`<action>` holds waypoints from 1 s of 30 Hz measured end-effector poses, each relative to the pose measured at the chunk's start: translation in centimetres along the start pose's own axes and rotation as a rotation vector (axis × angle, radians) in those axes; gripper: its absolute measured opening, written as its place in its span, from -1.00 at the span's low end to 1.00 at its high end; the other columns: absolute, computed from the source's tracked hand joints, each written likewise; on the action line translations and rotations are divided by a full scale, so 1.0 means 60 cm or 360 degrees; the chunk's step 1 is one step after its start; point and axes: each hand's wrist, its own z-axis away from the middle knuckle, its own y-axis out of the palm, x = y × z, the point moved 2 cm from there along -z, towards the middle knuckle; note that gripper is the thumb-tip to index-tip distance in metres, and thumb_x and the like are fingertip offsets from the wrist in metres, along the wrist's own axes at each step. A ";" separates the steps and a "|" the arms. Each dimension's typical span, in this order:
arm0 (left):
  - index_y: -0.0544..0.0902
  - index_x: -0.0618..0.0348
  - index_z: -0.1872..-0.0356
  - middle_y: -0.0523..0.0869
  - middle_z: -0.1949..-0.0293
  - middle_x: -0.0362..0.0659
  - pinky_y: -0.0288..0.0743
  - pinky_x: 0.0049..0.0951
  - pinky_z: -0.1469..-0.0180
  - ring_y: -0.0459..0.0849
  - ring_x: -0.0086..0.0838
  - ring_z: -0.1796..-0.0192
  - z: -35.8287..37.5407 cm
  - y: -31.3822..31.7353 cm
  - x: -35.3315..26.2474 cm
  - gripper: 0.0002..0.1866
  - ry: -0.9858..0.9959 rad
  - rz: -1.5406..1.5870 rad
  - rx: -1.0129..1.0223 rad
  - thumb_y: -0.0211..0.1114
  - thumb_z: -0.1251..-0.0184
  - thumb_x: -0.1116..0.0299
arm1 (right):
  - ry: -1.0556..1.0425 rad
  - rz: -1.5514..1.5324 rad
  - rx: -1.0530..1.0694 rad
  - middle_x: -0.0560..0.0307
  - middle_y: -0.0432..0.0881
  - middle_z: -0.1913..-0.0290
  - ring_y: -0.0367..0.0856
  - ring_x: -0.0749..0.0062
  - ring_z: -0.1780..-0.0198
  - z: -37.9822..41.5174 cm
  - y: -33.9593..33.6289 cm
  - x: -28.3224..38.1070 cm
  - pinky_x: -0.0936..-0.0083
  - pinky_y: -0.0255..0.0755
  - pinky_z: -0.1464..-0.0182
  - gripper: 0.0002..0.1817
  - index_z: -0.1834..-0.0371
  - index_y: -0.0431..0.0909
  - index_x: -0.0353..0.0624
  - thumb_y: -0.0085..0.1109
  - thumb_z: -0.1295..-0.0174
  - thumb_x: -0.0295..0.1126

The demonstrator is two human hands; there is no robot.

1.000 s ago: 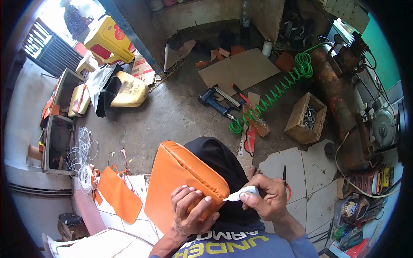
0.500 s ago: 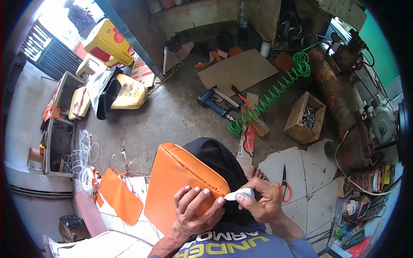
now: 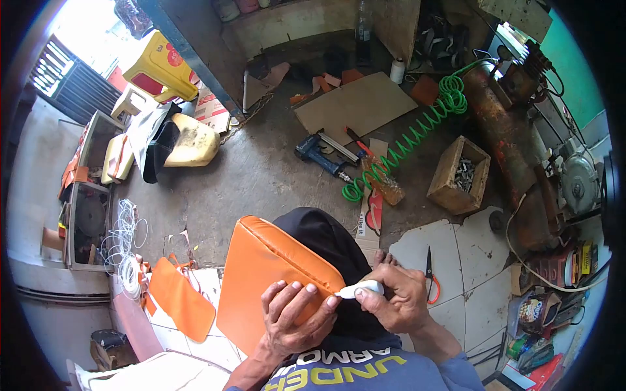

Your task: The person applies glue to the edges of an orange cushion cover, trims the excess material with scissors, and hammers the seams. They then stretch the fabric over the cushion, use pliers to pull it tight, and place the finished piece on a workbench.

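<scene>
An orange padded seat cushion (image 3: 261,260) with a stitched seam along its edge rests over the person's lap. My left hand (image 3: 297,313) grips its near side, fingers pressed on the orange cover and thumb close to the right corner. In my right hand (image 3: 398,300) is a white bottle-shaped tool (image 3: 360,290), held in closed fingers. Its narrow tip points left and meets the cushion's corner beside my left thumb. Whether the tip goes into the cover is too small to tell.
Orange-handled scissors (image 3: 431,280) lie on the tiles at right. Ahead are a blue nail gun (image 3: 319,156), a green coiled hose (image 3: 417,137) and a wooden box (image 3: 460,176) of metal bits. Orange offcuts (image 3: 179,296) and white cord (image 3: 130,260) lie at left.
The whole view has shifted slightly. Both hands, the cushion and the white tool keep nearly the same positions relative to each other.
</scene>
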 end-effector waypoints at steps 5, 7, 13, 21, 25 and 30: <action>0.78 -0.31 -0.18 0.59 -0.24 -0.21 0.38 0.01 -0.41 0.53 -0.26 -0.30 -0.005 -0.001 -0.002 -0.44 -0.0018 0.0015 -0.0072 0.63 -0.05 0.18 | 0.0053 -0.0073 0.0013 0.15 0.70 0.51 0.64 0.55 0.53 -0.004 0.000 -0.006 0.53 0.49 0.40 -0.87 0.29 0.69 -0.28 0.36 -0.30 -0.42; 0.79 -0.30 -0.17 0.60 -0.28 -0.21 0.38 0.02 -0.42 0.53 -0.25 -0.34 -0.002 -0.004 0.001 -0.45 -0.0025 0.0029 -0.0036 0.63 -0.05 0.18 | 0.0076 -0.0086 0.0027 0.11 0.72 0.43 0.66 0.53 0.47 -0.002 0.001 -0.011 0.49 0.49 0.41 -0.86 0.25 0.70 -0.27 0.38 -0.32 -0.40; 0.75 -0.24 -0.16 0.58 -0.29 -0.16 0.33 0.10 -0.47 0.48 -0.14 -0.41 0.000 -0.007 0.003 -0.48 0.0025 0.0041 0.0094 0.59 -0.11 0.11 | 0.0430 -0.0819 -0.0507 -0.02 0.75 0.35 0.69 0.55 0.44 0.024 -0.037 -0.060 0.57 0.62 0.33 -0.91 0.18 0.56 -0.32 0.20 -0.43 -0.51; 0.76 -0.25 -0.15 0.61 -0.29 -0.16 0.28 0.11 -0.49 0.48 -0.14 -0.42 -0.004 -0.007 0.009 -0.50 0.0147 -0.0109 0.0237 0.55 -0.09 0.16 | 0.0754 -0.1047 -0.1160 0.27 0.53 0.47 0.58 0.54 0.49 0.105 -0.155 -0.241 0.29 0.71 0.37 -0.90 0.17 0.54 -0.10 0.20 -0.47 -0.35; 0.77 -0.20 -0.16 0.63 -0.31 -0.16 0.27 0.12 -0.48 0.49 -0.15 -0.41 -0.002 -0.006 0.013 -0.52 0.0136 -0.0162 0.0271 0.45 -0.13 0.23 | 0.0980 -0.0925 -0.1505 0.34 0.57 0.37 0.58 0.57 0.39 0.191 -0.224 -0.363 0.35 0.69 0.28 -0.88 0.06 0.58 0.00 0.27 -0.46 -0.28; 0.77 -0.18 -0.17 0.64 -0.31 -0.20 0.27 0.10 -0.47 0.50 -0.19 -0.41 0.006 -0.002 0.019 -0.51 0.0072 -0.0187 0.0263 0.42 -0.13 0.24 | 0.1263 -0.0753 -0.1791 0.32 0.58 0.30 0.58 0.56 0.32 0.369 -0.290 -0.522 0.33 0.67 0.24 -0.78 -0.09 0.58 0.04 0.27 -0.47 -0.23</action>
